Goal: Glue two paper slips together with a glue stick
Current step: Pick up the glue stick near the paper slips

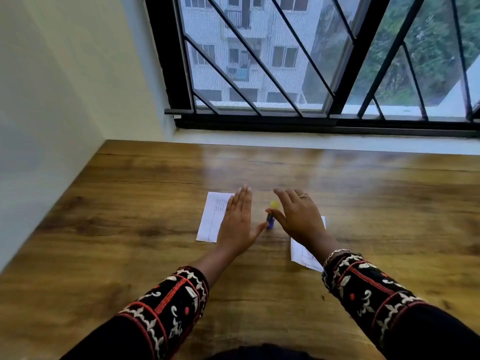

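A glue stick (271, 215) with a blue body and yellow cap stands upright on the wooden table (130, 229), between my two hands. My left hand (237, 224) is flat and open, palm down, over the right part of a white paper slip (211, 219). My right hand (298, 216) is open with fingers spread; its thumb tip is next to the glue stick's body. It hovers over a second white paper slip (304, 254), which is mostly hidden by the hand and wrist. Neither hand holds anything.
The table runs up to a pale wall (52, 100) on the left and a window sill (311, 139) with black window bars (259, 74) at the back. Bare wood surrounds the slips on all sides.
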Demonstrator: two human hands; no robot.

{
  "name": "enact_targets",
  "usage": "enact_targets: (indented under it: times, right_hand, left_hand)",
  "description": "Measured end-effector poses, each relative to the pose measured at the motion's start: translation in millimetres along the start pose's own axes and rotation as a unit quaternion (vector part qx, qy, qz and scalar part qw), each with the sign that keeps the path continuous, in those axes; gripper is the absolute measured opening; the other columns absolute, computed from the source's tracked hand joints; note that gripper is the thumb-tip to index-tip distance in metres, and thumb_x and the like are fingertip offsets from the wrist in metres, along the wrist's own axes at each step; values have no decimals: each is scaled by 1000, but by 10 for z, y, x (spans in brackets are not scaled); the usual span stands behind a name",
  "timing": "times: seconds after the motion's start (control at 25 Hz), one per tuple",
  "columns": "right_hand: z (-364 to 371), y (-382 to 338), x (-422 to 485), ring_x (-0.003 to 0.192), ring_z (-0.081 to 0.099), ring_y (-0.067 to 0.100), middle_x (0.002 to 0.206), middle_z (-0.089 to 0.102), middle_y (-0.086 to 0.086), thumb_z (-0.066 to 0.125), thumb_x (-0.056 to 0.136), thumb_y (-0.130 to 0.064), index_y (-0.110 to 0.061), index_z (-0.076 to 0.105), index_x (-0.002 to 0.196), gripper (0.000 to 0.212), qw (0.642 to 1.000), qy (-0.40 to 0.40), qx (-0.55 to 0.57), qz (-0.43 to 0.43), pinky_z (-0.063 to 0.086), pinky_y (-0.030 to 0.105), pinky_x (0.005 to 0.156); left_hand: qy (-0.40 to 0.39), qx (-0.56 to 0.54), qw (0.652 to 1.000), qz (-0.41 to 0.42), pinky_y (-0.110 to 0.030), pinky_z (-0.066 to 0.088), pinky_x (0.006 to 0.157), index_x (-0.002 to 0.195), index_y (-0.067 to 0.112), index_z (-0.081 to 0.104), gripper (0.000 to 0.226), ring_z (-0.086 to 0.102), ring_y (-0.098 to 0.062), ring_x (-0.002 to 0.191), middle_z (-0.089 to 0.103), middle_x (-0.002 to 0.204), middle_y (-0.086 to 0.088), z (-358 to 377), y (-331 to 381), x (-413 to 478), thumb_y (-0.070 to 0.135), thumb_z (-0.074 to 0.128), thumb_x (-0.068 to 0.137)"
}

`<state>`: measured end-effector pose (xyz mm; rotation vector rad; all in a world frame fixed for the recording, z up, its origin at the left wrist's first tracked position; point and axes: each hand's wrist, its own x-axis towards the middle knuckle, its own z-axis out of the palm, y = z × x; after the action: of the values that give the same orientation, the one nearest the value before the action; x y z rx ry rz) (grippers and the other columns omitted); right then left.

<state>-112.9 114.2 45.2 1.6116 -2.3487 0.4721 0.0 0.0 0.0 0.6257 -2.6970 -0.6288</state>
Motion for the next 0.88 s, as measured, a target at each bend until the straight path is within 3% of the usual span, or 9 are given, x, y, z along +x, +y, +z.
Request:
enact_targets:
  times: [0.12, 0.24, 0.32, 0.4, 0.48, 0.56, 0.68, 0.88]
  right_hand:
    - [63, 20, 22, 66, 62, 33, 73, 68, 12, 67, 79, -31, -3, 60, 86, 30, 1000, 6, 24, 0, 49, 34, 59]
    - [84, 1, 49, 71, 60, 34, 74, 66, 14, 58, 86, -30, -3, 57, 88, 27, 997, -27, 63, 28, 43, 35, 59]
    - [59, -16, 54, 75, 59, 33, 79, 66, 13, 54, 89, -30, -4, 56, 92, 27, 993, -29, 99, 50, 40, 34, 63]
    - [4, -76, 50, 71, 57, 30, 75, 65, 11, 55, 88, -28, -6, 56, 92, 23, 984, -26, 158, 77, 37, 33, 62]
    - [-65, -156, 31, 64, 56, 26, 69, 64, 7, 56, 87, -25, -7, 57, 90, 18, 972, -28, 214, 93, 39, 31, 61]
    - [-116, -235, 17, 64, 58, 25, 69, 66, 7, 57, 87, -25, -9, 57, 90, 17, 964, -42, 242, 105, 43, 32, 61]
    - [-173, -289, 46, 67, 57, 23, 73, 66, 8, 57, 87, -27, -9, 57, 90, 19, 962, -70, 243, 107, 43, 31, 62]
    - [-276, -277, 109, 80, 54, 23, 88, 64, 7, 54, 89, -20, -8, 57, 98, 15, 963, -157, 220, 19, 37, 29, 67]
  left_hand:
    - [-8, -66, 997, -28, -29, 4, 117, 146, 10, 8, 81, 5, -19, 146, 10, 158, -8, 40, 84, -10, 39, 55, 87]
    - [-9, -137, 989, -53, -36, 25, 113, 143, 11, 25, 70, 24, -23, 141, 30, 152, -9, 35, 246, -31, 33, 60, 86]
    - [15, -183, 981, -67, -39, 42, 103, 132, 12, 44, 52, 45, -25, 125, 52, 135, -11, 10, 318, -52, 27, 62, 85]
    - [56, -233, 968, -80, -32, 52, 85, 113, 13, 58, 30, 59, -21, 100, 66, 108, -8, -29, 393, -114, 20, 63, 84]
    - [96, -274, 951, -106, -15, 48, 72, 103, 13, 63, 20, 62, -12, 86, 70, 94, -4, -72, 434, -186, 17, 65, 83]
    - [117, -302, 937, -131, -8, 45, 69, 100, 13, 67, 19, 62, -5, 81, 71, 90, -1, -120, 432, -225, 16, 67, 81]
    - [97, -341, 924, -141, -13, 50, 72, 98, 12, 71, 19, 65, -6, 82, 72, 87, 0, -208, 410, -250, 13, 70, 78]
    - [24, -357, 923, -142, -17, 50, 75, 96, 11, 72, 19, 66, -10, 81, 73, 88, -6, -348, 298, -279, 9, 70, 77]
